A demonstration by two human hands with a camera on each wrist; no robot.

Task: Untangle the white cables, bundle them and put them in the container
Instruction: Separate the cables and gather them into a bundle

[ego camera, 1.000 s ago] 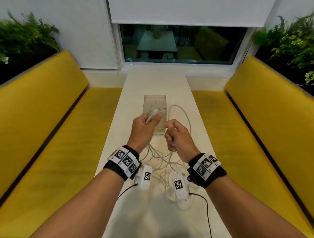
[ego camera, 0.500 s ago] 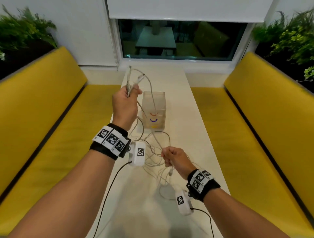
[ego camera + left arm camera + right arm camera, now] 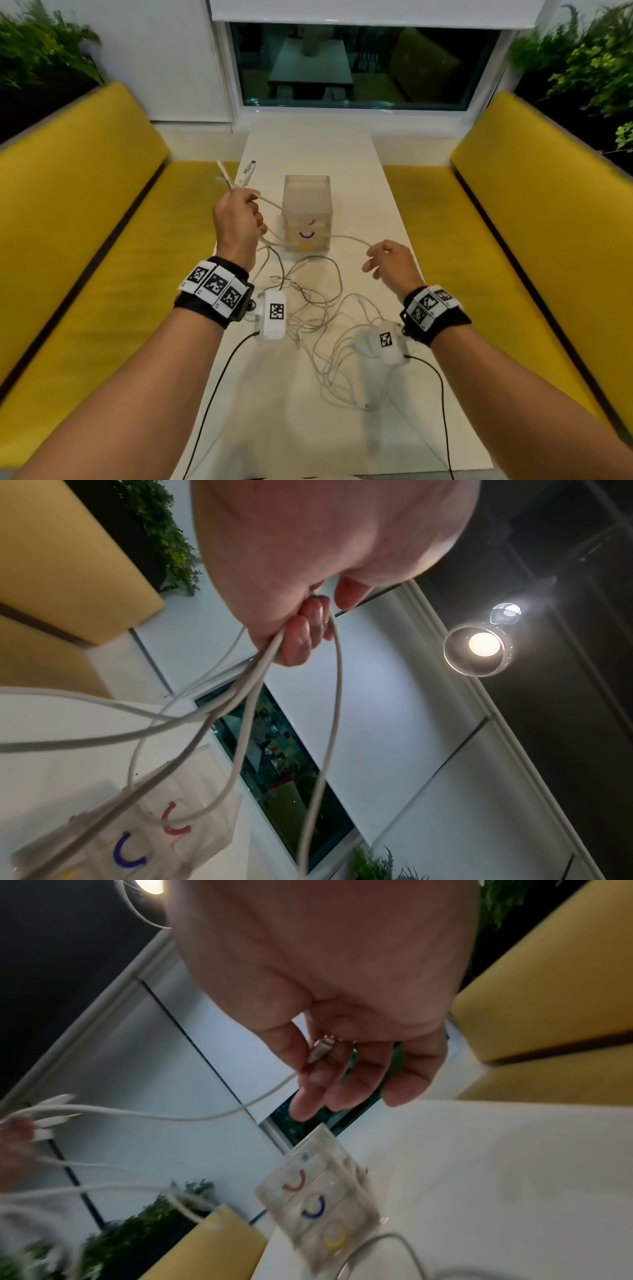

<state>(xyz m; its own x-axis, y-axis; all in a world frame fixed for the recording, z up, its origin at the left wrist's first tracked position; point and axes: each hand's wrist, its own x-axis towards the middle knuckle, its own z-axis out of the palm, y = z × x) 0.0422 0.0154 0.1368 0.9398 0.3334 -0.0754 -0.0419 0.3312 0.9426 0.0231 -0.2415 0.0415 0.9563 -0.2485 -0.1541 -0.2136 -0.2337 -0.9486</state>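
Observation:
My left hand (image 3: 236, 219) is raised left of the container and grips several white cable ends; their plugs (image 3: 249, 168) stick up above the fist. In the left wrist view the curled fingers (image 3: 301, 634) clamp the white cables (image 3: 246, 723), which hang down toward the table. My right hand (image 3: 390, 263) hovers right of the container and pinches one cable plug (image 3: 318, 1050) between thumb and fingers. Its cable (image 3: 349, 238) stretches across to the left hand. The translucent container (image 3: 306, 205) with red, blue and yellow marks stands upright mid-table. A loose cable tangle (image 3: 329, 318) lies on the table between my wrists.
The narrow white table (image 3: 308, 147) runs away from me to a window sill. Yellow benches (image 3: 85, 240) (image 3: 513, 240) flank it on both sides. More cable loops (image 3: 346, 383) lie near the right forearm, and black wrist-camera leads (image 3: 219, 370) trail toward the near edge.
The hands, together near the container a second ago, have spread apart. My right hand moved right and away from me with one cable end; the left rose with its cable ends, then stayed up.

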